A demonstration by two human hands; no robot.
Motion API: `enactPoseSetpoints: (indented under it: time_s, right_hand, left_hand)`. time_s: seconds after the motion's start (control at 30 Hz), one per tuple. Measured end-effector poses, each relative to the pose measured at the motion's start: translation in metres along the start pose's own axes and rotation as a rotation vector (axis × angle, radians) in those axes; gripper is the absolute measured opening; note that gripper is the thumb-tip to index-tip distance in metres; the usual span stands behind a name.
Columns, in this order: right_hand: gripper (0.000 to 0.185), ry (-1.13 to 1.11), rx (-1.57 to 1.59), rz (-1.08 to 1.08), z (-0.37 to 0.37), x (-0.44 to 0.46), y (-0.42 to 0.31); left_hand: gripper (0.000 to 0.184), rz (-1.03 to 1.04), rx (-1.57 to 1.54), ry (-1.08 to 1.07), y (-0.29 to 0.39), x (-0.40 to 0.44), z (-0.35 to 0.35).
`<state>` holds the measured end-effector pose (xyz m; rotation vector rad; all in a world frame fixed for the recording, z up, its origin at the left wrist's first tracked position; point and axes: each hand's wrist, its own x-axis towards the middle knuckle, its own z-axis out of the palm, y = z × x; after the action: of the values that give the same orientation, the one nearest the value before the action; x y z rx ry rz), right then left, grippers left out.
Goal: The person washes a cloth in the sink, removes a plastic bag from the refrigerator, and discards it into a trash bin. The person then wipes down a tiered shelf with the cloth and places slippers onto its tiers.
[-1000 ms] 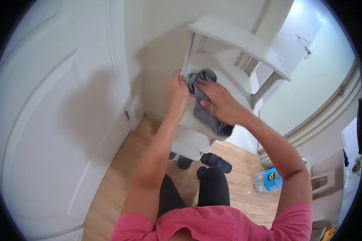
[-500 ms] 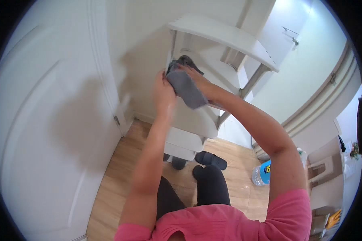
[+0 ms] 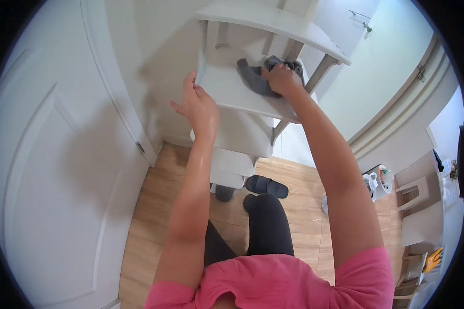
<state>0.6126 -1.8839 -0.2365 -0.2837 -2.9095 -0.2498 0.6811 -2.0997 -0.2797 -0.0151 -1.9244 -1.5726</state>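
Observation:
A white shelf unit [image 3: 227, 92] with several tiers stands in front of me. On its second tier lies a bunched grey cloth [image 3: 258, 80], and my right hand [image 3: 284, 80] is closed on it towards the right side. One end of the cloth trails left over the shelf surface. My left hand [image 3: 198, 105] is raised at the shelf's left edge, with its fingers apart and nothing in it. Whether its fingertips touch the shelf edge I cannot tell.
A white door [image 3: 51, 154] is on the left. Dark slippers [image 3: 267, 186] lie on the wooden floor [image 3: 299, 216] by the shelf's foot. A partly hidden bottle [image 3: 324, 204], a white bin [image 3: 384, 180] and a white stool [image 3: 415, 193] are at the right.
My right hand has carried the cloth from the shelf's left side to its right side. My left hand has let go and opened. The view has shifted, so the shelf sits further left.

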Motion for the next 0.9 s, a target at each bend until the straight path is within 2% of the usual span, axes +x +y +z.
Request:
enactPoseSetpoints:
  time_s: [0.07, 0.13, 0.2, 0.27, 0.33, 0.37, 0.4, 0.47, 0.53, 0.57, 0.6, 0.63, 0.7, 0.73, 0.77, 0.8, 0.83, 0.87, 0.9]
  right_hand:
    - [0.061, 0.037, -0.089, -0.099, -0.015, -0.052, -0.010]
    - [0.049, 0.206, -0.082, -0.178, -0.019, -0.098, -0.017]
    - [0.027, 0.312, 0.180, -0.229, -0.049, -0.153, -0.033]
    - [0.025, 0.508, 0.265, -0.348, -0.056, -0.197, -0.040]
    - [0.022, 0.185, 0.507, -0.202, -0.081, -0.245, -0.050]
    - [0.019, 0.168, 0.568, -0.238, -0.073, -0.261, -0.051]
    - [0.018, 0.145, 0.628, -0.278, -0.064, -0.270, -0.048]
    - [0.033, 0.000, 0.848, -0.153, -0.045, -0.265, -0.040]
    - [0.043, -0.084, 1.180, 0.016, -0.014, -0.254, -0.037]
    - [0.052, -0.043, 1.385, -0.017, -0.001, -0.255, -0.041]
    - [0.050, -0.035, 1.343, -0.105, 0.002, -0.255, -0.045]
    - [0.048, -0.031, 1.295, -0.191, 0.004, -0.256, -0.047]
    - [0.043, -0.255, 1.142, -0.045, -0.012, -0.255, -0.039]
    - [0.039, -0.046, 1.189, 0.006, -0.005, -0.244, -0.021]
    - [0.036, 0.195, 1.311, 0.102, -0.014, -0.231, -0.010]
    - [0.037, 0.397, 1.309, 0.155, -0.023, -0.214, 0.005]
    - [0.043, 0.666, 1.265, 0.078, -0.033, -0.196, 0.005]
    - [0.050, 0.929, 1.206, 0.000, -0.039, -0.177, 0.004]
    - [0.055, 0.862, 1.211, -0.042, -0.040, -0.156, 0.004]
  left_hand:
    - [0.032, -0.002, -0.046, 0.035, -0.003, 0.002, 0.004]
    - [0.032, -0.008, -0.006, 0.034, -0.001, 0.005, 0.004]
    - [0.032, -0.002, 0.019, 0.031, -0.003, 0.006, 0.002]
    - [0.032, 0.016, 0.034, 0.028, -0.004, 0.009, -0.001]
    - [0.032, -0.040, 0.069, -0.053, -0.003, 0.013, -0.009]
    - [0.033, -0.071, 0.088, -0.091, -0.003, 0.014, -0.014]
    - [0.033, 0.032, 0.031, -0.014, -0.002, 0.007, -0.021]
    - [0.036, 0.228, -0.078, 0.141, -0.002, -0.028, -0.045]
    - [0.044, -0.072, -0.418, -0.284, -0.026, -0.091, -0.071]
    - [0.046, -0.207, -0.459, -0.443, -0.024, -0.121, -0.073]
    - [0.049, -0.346, -0.476, -0.596, -0.022, -0.151, -0.075]
    - [0.049, -0.441, -0.590, -0.622, -0.016, -0.171, -0.070]
    - [0.045, -0.450, -0.465, -0.603, -0.034, -0.167, -0.064]
    - [0.043, -0.452, -0.395, -0.595, -0.042, -0.158, -0.059]
    - [0.041, -0.384, -0.352, -0.498, -0.034, -0.140, -0.058]
    - [0.046, -0.181, -0.153, -0.457, -0.034, -0.122, -0.056]
    - [0.050, 0.018, 0.044, -0.412, -0.035, -0.105, -0.054]
    - [0.056, 0.267, 0.380, -0.372, -0.037, -0.092, -0.051]
    - [0.061, 0.517, 0.717, -0.327, -0.038, -0.082, -0.047]
